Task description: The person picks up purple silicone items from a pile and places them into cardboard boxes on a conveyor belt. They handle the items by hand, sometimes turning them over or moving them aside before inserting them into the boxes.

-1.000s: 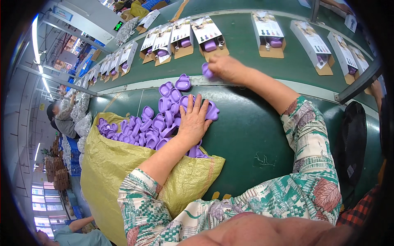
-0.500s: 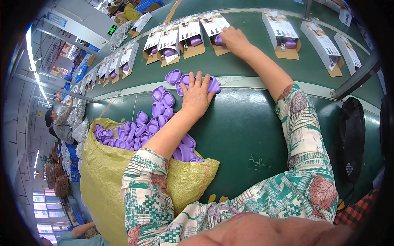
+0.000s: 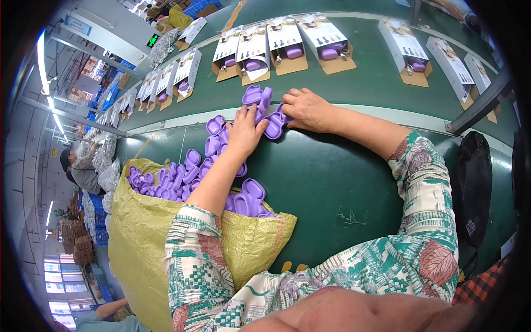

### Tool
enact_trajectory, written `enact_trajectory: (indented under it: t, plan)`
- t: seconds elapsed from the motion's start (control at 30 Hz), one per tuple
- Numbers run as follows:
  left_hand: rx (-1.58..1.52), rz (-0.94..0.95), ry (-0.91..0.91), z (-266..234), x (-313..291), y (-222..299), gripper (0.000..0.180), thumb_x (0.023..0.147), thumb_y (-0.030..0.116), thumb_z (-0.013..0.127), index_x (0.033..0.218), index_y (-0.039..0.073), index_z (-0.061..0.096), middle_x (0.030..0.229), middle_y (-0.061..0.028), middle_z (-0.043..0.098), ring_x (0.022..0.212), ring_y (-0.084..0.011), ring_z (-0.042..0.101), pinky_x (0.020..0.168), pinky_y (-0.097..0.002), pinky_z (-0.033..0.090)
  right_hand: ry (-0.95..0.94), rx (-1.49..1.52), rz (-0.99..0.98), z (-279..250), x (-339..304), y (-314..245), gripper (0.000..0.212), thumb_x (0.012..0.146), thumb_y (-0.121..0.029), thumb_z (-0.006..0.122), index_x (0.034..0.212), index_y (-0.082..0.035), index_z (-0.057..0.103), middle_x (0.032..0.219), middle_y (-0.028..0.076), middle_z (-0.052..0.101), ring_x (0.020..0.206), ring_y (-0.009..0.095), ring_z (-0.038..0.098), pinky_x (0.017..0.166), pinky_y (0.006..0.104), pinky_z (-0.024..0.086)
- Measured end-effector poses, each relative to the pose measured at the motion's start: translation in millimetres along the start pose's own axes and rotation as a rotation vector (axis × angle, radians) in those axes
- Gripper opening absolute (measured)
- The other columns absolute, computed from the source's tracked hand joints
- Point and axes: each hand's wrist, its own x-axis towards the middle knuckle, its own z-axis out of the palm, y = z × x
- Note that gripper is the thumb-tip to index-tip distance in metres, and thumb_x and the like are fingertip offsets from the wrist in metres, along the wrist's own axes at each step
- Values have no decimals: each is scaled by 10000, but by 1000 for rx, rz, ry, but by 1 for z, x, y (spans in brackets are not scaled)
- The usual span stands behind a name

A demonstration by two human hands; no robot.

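My left hand (image 3: 245, 133) lies over a heap of hollow purple plastic shells (image 3: 212, 145), its fingers stretched and touching some of them. Just to its right, my right hand (image 3: 310, 112) has its fingers bent and closed on the edge of a purple shell (image 3: 274, 126). Another purple shell (image 3: 253, 94) stands beyond my left fingertips, at the belt's edge. The heap spills from the mouth of a yellow woven sack (image 3: 145, 221) on the near left. Beyond my hands, an open white box (image 3: 322, 34) on the belt holds a purple piece and a white cable.
Several similar open boxes (image 3: 285, 37) stand in a row on the green belt (image 3: 354, 77), with more at the right. A pale rail (image 3: 376, 112) divides belt from green tabletop (image 3: 332, 177). A metal post (image 3: 480, 106) and a black bag (image 3: 473, 188) are at the right.
My right hand has come back from a box on the belt to the purple shells. My left hand has drawn slightly left and nearer. The boxes have shifted right along the belt.
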Motion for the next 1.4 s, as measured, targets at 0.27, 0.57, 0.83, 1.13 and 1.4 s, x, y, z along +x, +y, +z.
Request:
enact_trajectory:
  t: [0.27, 0.57, 0.83, 1.13, 1.4]
  plan:
    - [-6, 46, 39, 0, -6, 16, 606, 900, 423, 507, 1387, 95, 357, 1424, -216, 334, 1342, -385, 281, 1026, -631, 243, 127, -198, 137, 2, -5, 4, 175, 683, -195, 660, 775, -69, 579, 866, 82, 552, 933, 256, 522, 782, 422, 419]
    - [60, 34, 15, 9, -13, 26, 567, 926, 377, 479, 1402, 105, 335, 1441, -196, 306, 1353, -348, 278, 1042, -636, 200, 181, -470, 634, -21, 8, 125, 159, 752, -168, 586, 851, -64, 655, 916, 112, 615, 931, 298, 565, 751, 449, 454]
    - [73, 31, 85, 16, -17, 23, 559, 932, 375, 463, 1406, 111, 329, 1446, -181, 297, 1353, -336, 277, 1049, -637, 177, 233, -214, 361, -44, -32, 65, 223, 761, -201, 673, 866, -48, 548, 907, 108, 553, 924, 287, 540, 756, 395, 432]
    - [79, 23, 104, 20, -16, 23, 554, 930, 380, 459, 1402, 117, 337, 1437, -172, 310, 1351, -318, 283, 1043, -647, 181, 162, -260, 269, -57, -49, 83, 133, 702, -84, 669, 769, -49, 560, 848, 97, 559, 854, 282, 535, 725, 383, 451]
    - [88, 18, 112, 26, -15, 20, 554, 929, 382, 458, 1400, 115, 340, 1430, -179, 318, 1345, -328, 291, 1038, -649, 191, 276, -390, 486, -56, -51, 101, 145, 779, -188, 621, 800, -49, 584, 836, 118, 586, 826, 295, 587, 684, 404, 484]
